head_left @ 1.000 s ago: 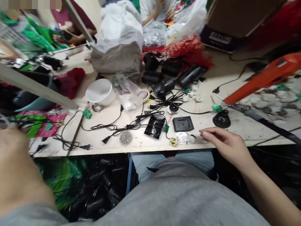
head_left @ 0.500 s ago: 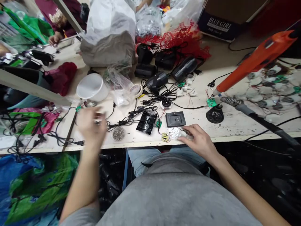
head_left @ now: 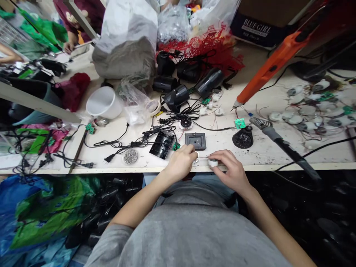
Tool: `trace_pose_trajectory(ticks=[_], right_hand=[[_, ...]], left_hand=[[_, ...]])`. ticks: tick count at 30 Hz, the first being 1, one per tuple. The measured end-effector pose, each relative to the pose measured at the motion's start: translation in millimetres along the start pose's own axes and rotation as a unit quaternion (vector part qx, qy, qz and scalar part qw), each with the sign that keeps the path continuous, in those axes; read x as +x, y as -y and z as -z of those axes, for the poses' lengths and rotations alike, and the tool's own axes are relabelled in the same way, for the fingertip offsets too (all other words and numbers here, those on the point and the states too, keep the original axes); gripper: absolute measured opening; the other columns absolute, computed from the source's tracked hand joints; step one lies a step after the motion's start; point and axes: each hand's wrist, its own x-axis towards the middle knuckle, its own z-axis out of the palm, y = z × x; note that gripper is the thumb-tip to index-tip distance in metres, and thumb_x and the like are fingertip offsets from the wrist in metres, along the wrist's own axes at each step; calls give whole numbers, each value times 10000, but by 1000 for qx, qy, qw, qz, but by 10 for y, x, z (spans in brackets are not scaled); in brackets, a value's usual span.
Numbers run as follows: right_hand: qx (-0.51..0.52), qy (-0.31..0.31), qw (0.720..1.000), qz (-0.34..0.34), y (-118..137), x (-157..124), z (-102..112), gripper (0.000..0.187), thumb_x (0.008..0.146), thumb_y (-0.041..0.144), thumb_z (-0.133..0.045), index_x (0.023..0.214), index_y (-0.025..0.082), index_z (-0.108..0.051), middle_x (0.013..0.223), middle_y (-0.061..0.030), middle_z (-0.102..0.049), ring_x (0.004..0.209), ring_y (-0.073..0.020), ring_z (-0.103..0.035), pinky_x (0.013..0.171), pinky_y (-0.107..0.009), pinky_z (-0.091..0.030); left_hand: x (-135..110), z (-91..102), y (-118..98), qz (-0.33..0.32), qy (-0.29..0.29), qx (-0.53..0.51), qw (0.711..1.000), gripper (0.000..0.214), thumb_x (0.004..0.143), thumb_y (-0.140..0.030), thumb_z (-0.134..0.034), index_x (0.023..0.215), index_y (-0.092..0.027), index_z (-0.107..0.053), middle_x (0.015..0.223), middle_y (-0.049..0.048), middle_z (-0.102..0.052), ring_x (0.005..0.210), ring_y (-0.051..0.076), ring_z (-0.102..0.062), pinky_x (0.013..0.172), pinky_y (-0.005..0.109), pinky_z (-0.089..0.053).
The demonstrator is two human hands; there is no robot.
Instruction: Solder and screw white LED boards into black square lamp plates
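Change: the left hand (head_left: 180, 163) has swung in from the left side of the bench (head_left: 278, 154) to its front edge and now sits just beside the right hand (head_left: 233, 171), which has kept its place there.
Left hand: curled, knuckles up, thumb and fingertips closed on a small pale piece (head_left: 196, 157); most of that piece is hidden, so its shape cannot be told.
Right hand: fingers bent, thumb and forefinger nipped on a white round part (head_left: 213, 162).
White round part: small, plain white, low and button-like, resting on the bench at the very front edge, directly before the person's body.
Link: a thin line, possibly a wire, runs between the two held pieces.
Behind the hands: a square dark plate (head_left: 195, 140) with a raised rim lies just beyond the left fingertips; a glossy black housing (head_left: 162, 144) lies to its left.
Farther left: a round dish of screws (head_left: 130, 156).
To the right: a black ribbed disc (head_left: 243, 138), with a green circuit board (head_left: 239, 123) just beyond it.
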Motion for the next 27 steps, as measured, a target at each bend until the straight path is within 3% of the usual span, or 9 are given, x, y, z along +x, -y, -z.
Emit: trace_pose_trajectory(ticks=[2,5,8,11,17,22,24,26,27], right_hand=[[-5,1,1000,0,-45,-13,5,253,889,71,-576,1066,234,-654,975,-62,-687,934,-220,-651,804,-388,-564],[30,37,999,6,-38,-20,-6,277,878,56,-567,1078,226,-653,992,-59,-690,945,-207,-659,810,-369,-570],[88,56,995,6,36,17,-21,285,880,68,-585,1109,226,-647,1020,-57,-695,957,-197,-677,811,-349,-583],[95,21,995,0,73,106,-59,294,874,66,-600,1113,232,-645,1027,-52,-699,970,-198,-684,828,-353,-590],[-23,-20,999,26,-24,261,-167,370,822,15,-541,1114,213,-656,1001,-74,-691,957,-234,-659,822,-407,-591],[-22,16,999,27,-18,165,-102,320,881,87,-555,1122,236,-704,1063,-83,-701,998,-247,-658,855,-444,-590],[-2,-32,999,-19,-25,87,-29,192,903,172,-620,1054,237,-718,1011,-69,-717,956,-233,-676,830,-421,-595],[9,-159,980,-120,-57,21,69,69,891,251,-681,951,219,-695,911,-46,-705,829,-203,-682,735,-374,-594],[17,-238,956,-172,-79,2,127,99,876,289,-708,920,210,-667,865,-29,-683,756,-187,-673,682,-355,-588]], left_hand=[[-25,-10,16,-2,-16,-4,1000,160,976,-151,-536,981,-201,-688,948,52,-630,836,182,-627,660,269,-515],[-74,-21,-21,-25,-114,-86,990,143,989,-159,-534,993,-204,-669,909,26,-643,796,143,-644,664,235,-515],[-100,-10,-107,-37,-237,-173,955,98,972,-131,-576,938,-191,-645,850,17,-653,797,134,-648,707,235,-530],[-60,-25,-149,-23,-317,-233,919,72,957,-120,-612,948,-184,-645,886,31,-682,853,143,-666,748,257,-547],[142,-207,10,43,-309,-266,912,59,943,-161,-627,892,-188,-638,860,18,-679,805,142,-668,701,255,-553],[131,-325,26,-34,-301,-134,944,137,938,-76,-547,912,-175,-639,893,49,-700,863,178,-638,762,306,-540],[93,-343,8,-50,-306,-92,946,147,947,-78,-543,928,-177,-651,923,57,-721,882,190,-625,786,328,-529],[57,-351,3,-54,-319,-76,943,144,959,-92,-554,955,-184,-664,940,52,-734,877,185,-624,783,327,-521],[41,-352,6,-56,-328,-70,940,145,965,-96,-555,972,-187,-668,941,49,-737,871,181,-625,776,323,-519]])
